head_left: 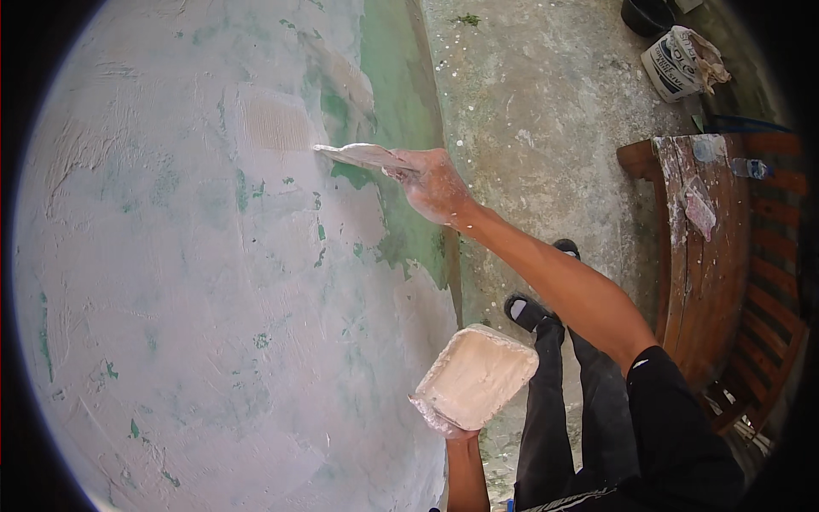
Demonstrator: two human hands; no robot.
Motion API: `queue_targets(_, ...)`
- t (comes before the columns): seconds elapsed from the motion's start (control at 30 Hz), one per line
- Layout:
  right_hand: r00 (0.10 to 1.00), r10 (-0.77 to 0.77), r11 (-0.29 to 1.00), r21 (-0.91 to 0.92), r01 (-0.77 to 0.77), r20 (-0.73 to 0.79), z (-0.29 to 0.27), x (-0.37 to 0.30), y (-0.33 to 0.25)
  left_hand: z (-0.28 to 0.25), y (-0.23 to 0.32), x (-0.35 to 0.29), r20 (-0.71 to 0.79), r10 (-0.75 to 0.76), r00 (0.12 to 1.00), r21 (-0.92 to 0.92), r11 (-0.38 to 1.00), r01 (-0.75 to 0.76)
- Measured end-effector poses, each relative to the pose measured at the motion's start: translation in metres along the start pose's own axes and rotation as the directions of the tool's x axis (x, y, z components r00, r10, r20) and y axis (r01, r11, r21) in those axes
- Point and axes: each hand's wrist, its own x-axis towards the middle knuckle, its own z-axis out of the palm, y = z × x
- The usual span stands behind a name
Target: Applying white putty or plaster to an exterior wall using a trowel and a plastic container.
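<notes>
1. Nearest the camera, the left hand [458, 433] gripped a tray [476, 376] of white putty from below, fingers curled under its near edge; only a little of the hand showed beneath it. The tray was held level and close to the wall, apparently so the putty stayed put and within short reach.
2. Higher up, the right hand [437, 185] was clenched round the handle of a trowel [363, 155], arm stretched out across the frame. The hand was smeared white.
3. Its blade lay nearly flat against the wall [196, 282], the tip touching at the edge of a freshly ribbed patch [275, 125], which suggested a shallow angle chosen to spread a thin coat.
4. Most of the wall was skimmed whitish-grey, with green paint [394, 94] left bare in a strip along its right side, just beside the blade.
5. Below stood the person's feet in dark sandals [526, 310] on a spattered concrete floor [546, 111].
6. To the right a wooden bench [704, 256], smeared with putty, stood well apart from the wall; a white sack [678, 61] and a dark bucket [646, 14] sat beyond it.
</notes>
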Motion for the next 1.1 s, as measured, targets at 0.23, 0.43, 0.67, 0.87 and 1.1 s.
queue_targets(0.23, 0.982, -0.153, 0.987, -0.067, 0.146, -0.115, 0.026, 0.047, 0.007, 0.0, -0.008, 0.002, 0.01, -0.022, 1.0, -0.036, 0.999, 0.023)
queue_targets(0.43, 0.994, -0.103, 0.993, -0.054, 0.105, 0.047, 0.045, -0.01, 0.008, -0.005, -0.006, -0.001, -0.096, -0.029, 0.995, -0.002, 1.0, 0.029)
queue_targets(0.67, 0.988, -0.132, 0.99, 0.031, 0.134, -0.074, 0.003, -0.024, 0.006, 0.007, -0.007, 0.002, -0.019, -0.017, 1.0, -0.02, 1.0, 0.017)
queue_targets(0.87, 0.977, -0.09, 0.995, -0.051, 0.081, -0.195, 0.02, 0.055, 0.044, 0.014, -0.011, 0.004, -0.001, 0.018, 1.0, -0.046, 0.999, -0.018)
queue_targets(1.1, 0.998, -0.051, 0.998, -0.035, 0.053, 0.041, 0.026, -0.036, 0.052, 0.02, -0.011, 0.002, -0.102, 0.019, 0.995, -0.037, 0.999, -0.023)
